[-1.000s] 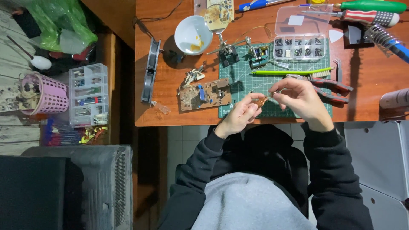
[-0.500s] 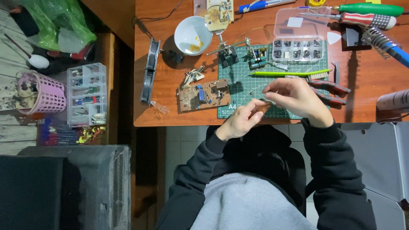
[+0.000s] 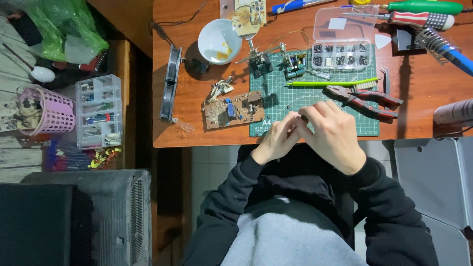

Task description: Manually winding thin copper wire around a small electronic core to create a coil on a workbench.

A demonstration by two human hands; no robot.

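We hold our left hand [image 3: 277,140] and right hand [image 3: 335,135] together over the near edge of the green cutting mat [image 3: 315,106], fingertips pinched on a tiny dark component [image 3: 304,118], too small to identify; gripping it from both sides seems to steady it. Left of the mat lies the brown circuit board [image 3: 233,109]; the red-handled pliers [image 3: 367,97] rest on the mat's right part. Bare mat beyond our fingers leaves working room, though the wooden table [image 3: 423,113] edge runs just under our wrists
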